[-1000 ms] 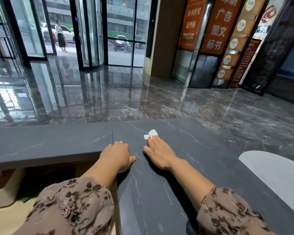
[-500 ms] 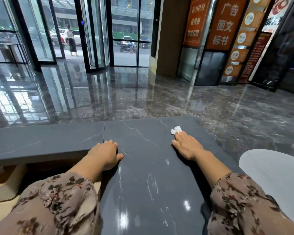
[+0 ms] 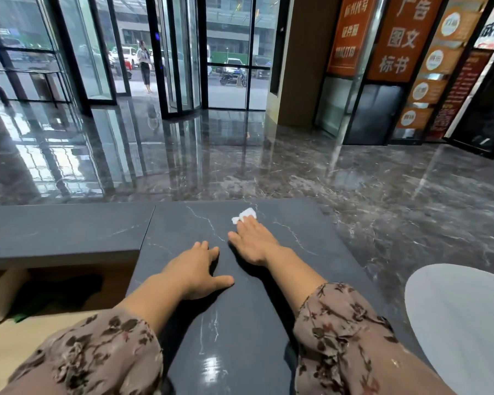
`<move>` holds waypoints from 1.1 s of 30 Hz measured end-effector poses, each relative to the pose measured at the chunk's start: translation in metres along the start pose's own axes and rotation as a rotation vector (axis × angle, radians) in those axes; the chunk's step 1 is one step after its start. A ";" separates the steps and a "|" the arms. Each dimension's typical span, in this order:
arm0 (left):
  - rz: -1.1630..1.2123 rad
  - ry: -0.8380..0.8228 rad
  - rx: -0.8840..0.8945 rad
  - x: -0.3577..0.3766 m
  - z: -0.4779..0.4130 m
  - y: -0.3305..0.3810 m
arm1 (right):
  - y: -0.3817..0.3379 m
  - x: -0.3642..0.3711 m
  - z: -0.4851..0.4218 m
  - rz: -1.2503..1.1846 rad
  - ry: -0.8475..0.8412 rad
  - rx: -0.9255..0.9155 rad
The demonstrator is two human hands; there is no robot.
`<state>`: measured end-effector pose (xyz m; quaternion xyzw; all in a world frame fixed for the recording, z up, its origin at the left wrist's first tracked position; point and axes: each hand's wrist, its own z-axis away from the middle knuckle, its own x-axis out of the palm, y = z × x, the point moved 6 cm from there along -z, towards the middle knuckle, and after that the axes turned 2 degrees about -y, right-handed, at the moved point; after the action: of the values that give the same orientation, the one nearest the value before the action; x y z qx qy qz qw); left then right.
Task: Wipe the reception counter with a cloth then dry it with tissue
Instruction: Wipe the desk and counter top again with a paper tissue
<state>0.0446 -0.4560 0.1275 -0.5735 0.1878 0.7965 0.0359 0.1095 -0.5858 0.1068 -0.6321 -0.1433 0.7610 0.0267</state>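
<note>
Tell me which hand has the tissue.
The right hand: its fingers press the tissue on the counter. The left hand rests bare beside it.

Dark grey white-veined stone worktop [image 3: 234, 337]: smooth, polished, glossy highlights at near end. Small white crumpled paper tissue [image 3: 244, 215]: soft, matt, creased. Brown-grey marble floor [image 3: 268, 172]: mirror-glossy, reflecting doors. Clear glass doors [image 3: 228, 52]: black metal frames. Brown floral cloth sleeves [image 3: 97, 354]: thin fabric, matt.
</note>
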 end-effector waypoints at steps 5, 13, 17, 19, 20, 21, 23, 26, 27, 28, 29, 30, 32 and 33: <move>0.016 -0.029 -0.019 0.003 -0.008 -0.005 | 0.030 -0.006 -0.018 0.062 -0.013 -0.082; 0.028 -0.040 -0.013 0.006 -0.015 -0.008 | 0.150 -0.047 -0.028 -0.006 0.080 0.255; 0.038 -0.045 -0.015 0.006 -0.016 -0.007 | 0.124 -0.041 -0.048 -0.094 0.121 0.283; 0.051 -0.042 -0.015 0.006 -0.017 -0.008 | 0.082 -0.033 -0.058 -0.089 0.097 0.173; 0.054 -0.039 -0.013 0.006 -0.016 -0.007 | 0.059 -0.027 -0.061 -0.079 0.078 0.094; 0.056 -0.039 -0.010 0.005 -0.016 -0.007 | 0.037 -0.020 -0.063 -0.057 0.054 0.018; 0.060 -0.038 -0.004 0.005 -0.014 -0.006 | 0.019 -0.015 -0.063 0.014 0.032 -0.053; 0.065 -0.038 0.003 0.005 -0.012 -0.005 | 0.049 -0.024 -0.057 0.081 0.046 -0.013; 0.060 -0.042 0.004 0.005 -0.012 -0.004 | 0.066 -0.029 -0.053 0.078 0.053 0.023; 0.056 -0.044 0.000 0.005 -0.012 -0.004 | 0.085 -0.034 -0.048 0.067 0.062 0.066; 0.052 -0.048 -0.007 0.005 -0.012 -0.005 | 0.103 -0.039 -0.042 0.056 0.071 0.113; 0.046 -0.051 -0.009 0.005 -0.013 -0.005 | 0.120 -0.043 -0.035 0.050 0.084 0.155; 0.040 -0.061 -0.017 0.005 -0.012 -0.005 | 0.144 -0.048 -0.019 0.055 0.100 0.219; 0.036 -0.064 -0.020 0.005 -0.012 -0.005 | 0.151 -0.049 -0.011 0.056 0.100 0.238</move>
<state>0.0553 -0.4565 0.1186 -0.5444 0.1889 0.8170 0.0216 0.1510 -0.7391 0.1142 -0.6652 -0.0330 0.7408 0.0874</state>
